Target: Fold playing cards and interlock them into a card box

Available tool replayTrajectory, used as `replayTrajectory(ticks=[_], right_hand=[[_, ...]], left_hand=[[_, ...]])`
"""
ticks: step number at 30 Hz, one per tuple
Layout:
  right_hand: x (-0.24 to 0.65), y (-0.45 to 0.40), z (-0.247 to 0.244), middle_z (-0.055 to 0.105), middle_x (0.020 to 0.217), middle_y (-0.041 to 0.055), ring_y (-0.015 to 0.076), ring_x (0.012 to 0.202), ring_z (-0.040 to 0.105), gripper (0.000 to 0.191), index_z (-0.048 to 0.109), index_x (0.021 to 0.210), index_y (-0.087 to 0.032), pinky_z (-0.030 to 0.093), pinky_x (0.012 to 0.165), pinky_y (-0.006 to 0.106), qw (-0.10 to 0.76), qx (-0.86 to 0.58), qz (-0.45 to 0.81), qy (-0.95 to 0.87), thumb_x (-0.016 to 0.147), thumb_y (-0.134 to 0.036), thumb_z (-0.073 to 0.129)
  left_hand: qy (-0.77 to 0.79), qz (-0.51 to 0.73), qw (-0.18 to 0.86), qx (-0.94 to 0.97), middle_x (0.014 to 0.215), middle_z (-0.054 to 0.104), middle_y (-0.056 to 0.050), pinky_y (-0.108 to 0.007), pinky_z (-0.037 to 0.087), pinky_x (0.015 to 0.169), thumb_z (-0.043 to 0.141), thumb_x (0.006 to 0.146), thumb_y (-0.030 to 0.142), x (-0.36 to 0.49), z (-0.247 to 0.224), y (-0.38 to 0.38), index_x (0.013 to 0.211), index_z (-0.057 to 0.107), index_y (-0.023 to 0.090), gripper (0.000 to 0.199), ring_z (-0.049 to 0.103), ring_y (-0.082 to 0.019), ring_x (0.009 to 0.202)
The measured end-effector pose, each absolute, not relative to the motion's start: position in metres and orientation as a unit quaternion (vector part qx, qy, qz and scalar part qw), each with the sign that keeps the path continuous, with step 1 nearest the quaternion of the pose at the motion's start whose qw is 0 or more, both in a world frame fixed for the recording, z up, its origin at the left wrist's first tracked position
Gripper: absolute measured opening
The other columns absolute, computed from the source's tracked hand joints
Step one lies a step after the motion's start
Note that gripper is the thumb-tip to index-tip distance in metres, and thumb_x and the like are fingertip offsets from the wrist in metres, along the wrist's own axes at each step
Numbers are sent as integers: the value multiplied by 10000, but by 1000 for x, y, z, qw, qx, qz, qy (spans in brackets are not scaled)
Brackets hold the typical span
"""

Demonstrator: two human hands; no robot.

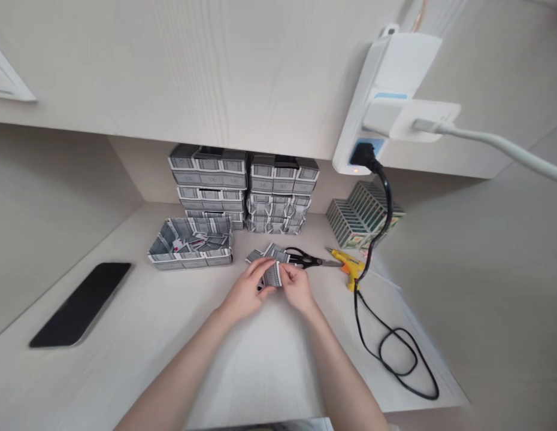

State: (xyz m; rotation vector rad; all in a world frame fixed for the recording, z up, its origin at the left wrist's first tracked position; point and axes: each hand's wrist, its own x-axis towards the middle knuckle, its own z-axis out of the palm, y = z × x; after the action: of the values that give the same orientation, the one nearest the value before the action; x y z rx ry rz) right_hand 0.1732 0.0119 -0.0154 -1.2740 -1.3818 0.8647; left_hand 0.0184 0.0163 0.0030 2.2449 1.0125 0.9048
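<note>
Between both hands is a grey-patterned playing card (272, 275), which looks folded or cut small. My left hand (249, 288) grips its left side with thumb and fingers. At the card's right edge, my right hand (297, 286) pinches it. Just behind the hands lie more grey-backed cards (277, 252) on the desk. Black-handled scissors (305, 258) rest beside them, blades toward the right. An open box made of cards (191, 261) stands to the left, with several loose card pieces inside.
Stacked card-covered boxes (209, 178) line the back. A yellow glue gun (349, 266) lies right, its black cord (397, 374) looped on the desk. Striped packs (350, 221) stand behind it. A black phone (83, 305) lies left. A power strip (372, 90) hangs above.
</note>
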Motion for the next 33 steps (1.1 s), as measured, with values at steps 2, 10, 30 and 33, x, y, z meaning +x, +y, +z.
replayTrajectory(ticks=[2, 10, 30, 33], right_hand=[[173, 11, -13, 562, 621, 11, 135, 596, 493, 346, 620, 685, -145, 423, 561, 243, 517, -534, 365, -561, 783, -441, 470], [172, 7, 1, 636, 710, 37, 169, 646, 612, 378, 628, 803, -138, 523, 624, 324, 541, -439, 570, -435, 694, -498, 589], [170, 2, 20, 675, 615, 24, 176, 529, 657, 394, 464, 868, -175, 519, 502, 282, 450, -425, 626, -474, 675, -476, 629], [162, -4, 10, 635, 517, -23, 163, 441, 625, 452, 419, 990, -183, 502, 449, 263, 445, -421, 628, -481, 724, -524, 552]], left_hand=[[374, 335, 243, 830, 1327, 406, -54, -378, 334, 1028, 543, 769, 191, 19, 2, 16, 1282, 374, 259, 545, 391, -206, 1216], [400, 372, 174, 819, 1328, 417, -58, -364, 338, 1027, 507, 813, 275, 15, -1, 22, 1312, 334, 249, 529, 386, -193, 1223], [488, 434, 278, 705, 770, 584, -24, -252, 447, 617, 408, 851, 372, 20, 2, 24, 938, 514, 162, 251, 554, -129, 662], [488, 397, 284, 724, 629, 545, 22, -219, 390, 540, 380, 858, 372, 20, 5, 21, 837, 504, 175, 235, 496, -106, 545]])
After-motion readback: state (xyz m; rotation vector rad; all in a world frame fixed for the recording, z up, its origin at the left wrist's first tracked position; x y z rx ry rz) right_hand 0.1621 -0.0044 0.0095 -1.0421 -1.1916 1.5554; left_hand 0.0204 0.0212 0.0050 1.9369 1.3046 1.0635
